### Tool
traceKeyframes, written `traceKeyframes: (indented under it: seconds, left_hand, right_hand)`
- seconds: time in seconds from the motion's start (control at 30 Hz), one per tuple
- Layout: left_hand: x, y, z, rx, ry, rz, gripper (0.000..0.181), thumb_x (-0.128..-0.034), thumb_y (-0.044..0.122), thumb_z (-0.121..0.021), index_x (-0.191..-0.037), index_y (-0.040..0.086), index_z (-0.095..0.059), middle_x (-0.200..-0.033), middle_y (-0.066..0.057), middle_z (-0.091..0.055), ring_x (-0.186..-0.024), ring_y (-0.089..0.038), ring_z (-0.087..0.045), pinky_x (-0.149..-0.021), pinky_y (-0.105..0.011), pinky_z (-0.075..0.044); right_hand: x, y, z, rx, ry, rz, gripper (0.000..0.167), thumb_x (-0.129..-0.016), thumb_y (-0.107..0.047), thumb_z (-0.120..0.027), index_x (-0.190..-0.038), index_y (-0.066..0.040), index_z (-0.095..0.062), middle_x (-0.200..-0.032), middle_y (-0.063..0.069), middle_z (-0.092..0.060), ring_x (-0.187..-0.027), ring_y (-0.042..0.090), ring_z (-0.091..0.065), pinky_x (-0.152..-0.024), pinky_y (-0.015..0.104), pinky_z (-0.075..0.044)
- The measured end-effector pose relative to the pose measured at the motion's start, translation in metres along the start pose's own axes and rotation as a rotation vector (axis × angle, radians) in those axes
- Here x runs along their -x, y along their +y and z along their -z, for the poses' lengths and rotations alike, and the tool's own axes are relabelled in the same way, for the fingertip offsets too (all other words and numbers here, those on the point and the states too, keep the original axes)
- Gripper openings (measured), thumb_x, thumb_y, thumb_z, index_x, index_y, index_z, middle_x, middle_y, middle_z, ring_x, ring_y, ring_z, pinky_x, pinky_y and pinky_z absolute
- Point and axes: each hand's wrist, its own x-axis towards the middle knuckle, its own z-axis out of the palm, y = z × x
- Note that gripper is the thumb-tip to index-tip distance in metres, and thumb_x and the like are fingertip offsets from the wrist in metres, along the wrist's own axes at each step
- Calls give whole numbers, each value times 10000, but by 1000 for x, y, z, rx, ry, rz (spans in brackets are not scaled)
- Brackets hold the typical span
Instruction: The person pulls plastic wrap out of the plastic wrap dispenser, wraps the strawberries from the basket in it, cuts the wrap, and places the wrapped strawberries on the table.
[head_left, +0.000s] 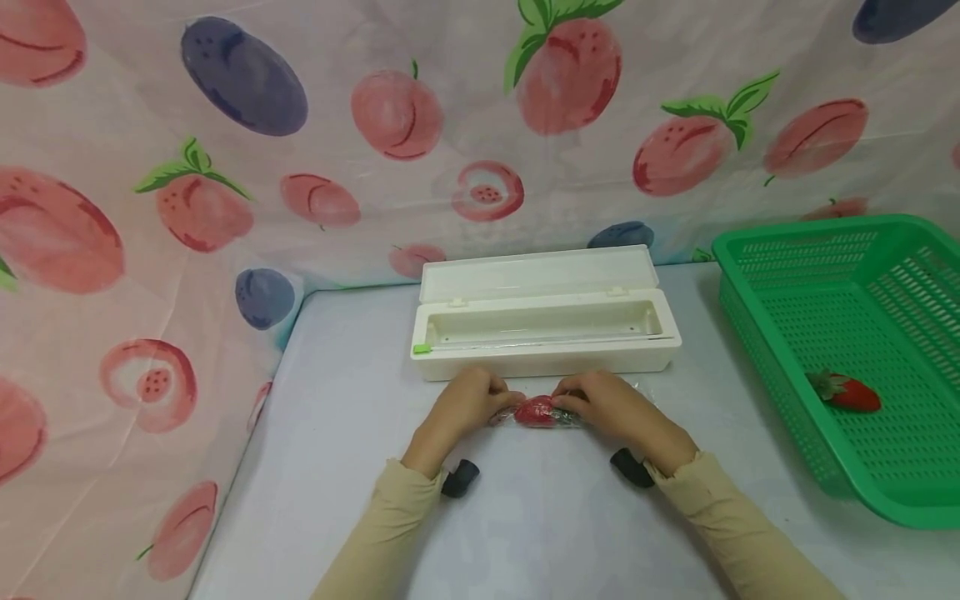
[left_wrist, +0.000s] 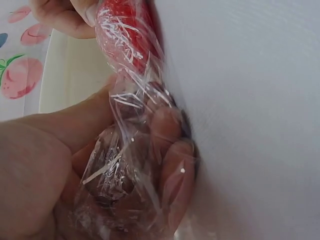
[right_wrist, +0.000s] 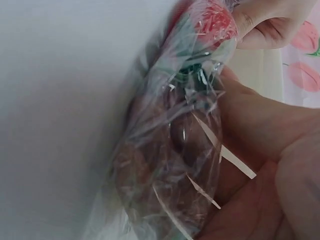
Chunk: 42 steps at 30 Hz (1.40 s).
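Note:
A red strawberry (head_left: 536,412) with a green leafy end lies sideways inside clear cling film (left_wrist: 125,145), just in front of a white box. My left hand (head_left: 471,403) pinches the gathered film at the strawberry's left end. At the leafy end, my right hand (head_left: 606,406) grips the film between thumb and fingers. Crumpled film (right_wrist: 165,165) spreads over the right fingers in the right wrist view. Both wrist views show the film drawn around the red fruit, with loose ends hanging over each palm.
The long white cling film box (head_left: 540,363) stands behind the hands with its lid (head_left: 538,275) up. A green slider (head_left: 422,348) sits at its left front edge. On the right, a green basket (head_left: 787,392) holds another strawberry (head_left: 855,395). A fruit-print cloth (head_left: 322,108) hangs behind the table.

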Motion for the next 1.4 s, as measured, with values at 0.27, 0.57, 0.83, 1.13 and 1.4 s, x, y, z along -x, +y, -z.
traceKeyframes:
  seconds: [0.27, 0.57, 0.83, 1.13, 1.4]
  left_hand:
    - [7, 11, 0, -176, 105, -39, 170, -864, 295, -780, -763, 161, -754, -707, 84, -647, -677, -82, -548, -592, -234, -452]
    - [10, 21, 3, -9, -58, -76, 272, -861, 252, -787, -1052, 61, -755, -947, -31, -740, -873, -137, -669, -754, -274, -538]
    - [8, 17, 3, 99, -216, -108, 233, -892, 211, -756, -1067, 57, -753, -977, -8, -751, -855, -73, -632, -787, -249, -521]
    - [7, 13, -1, 143, -253, -154, 164, -920, 147, -716, -1048, 56, -761, -967, -1, -757, -834, -38, -626, -777, -209, -515]
    - [12, 10, -4, 247, -180, -148, 208, -950, 160, -680, -1108, 35, -731, -1005, -37, -749, -878, -67, -674, -802, -225, -541]
  right_hand:
    - [2, 1, -2, -7, 15, 45, 122, -922, -177, -705, -965, -90, -779, -925, -23, -741, -896, 145, -660, -830, 388, -558]
    - [4, 3, -3, 10, 7, 167, 107, -911, -142, -709, -982, -115, -784, -940, -55, -751, -905, 119, -690, -816, 335, -569]
    - [5, 2, -3, 68, 12, 263, 123, -889, -95, -722, -988, -121, -789, -931, -64, -744, -893, 105, -685, -809, 302, -564]
    - [7, 0, -2, 91, 44, 278, 114, -898, -100, -711, -983, -121, -785, -937, -50, -739, -905, 125, -685, -814, 318, -563]
    - [16, -8, 6, 215, 239, 341, 223, -861, -85, -759, -1081, -118, -755, -1070, -14, -721, -1043, 192, -662, -916, 394, -547]
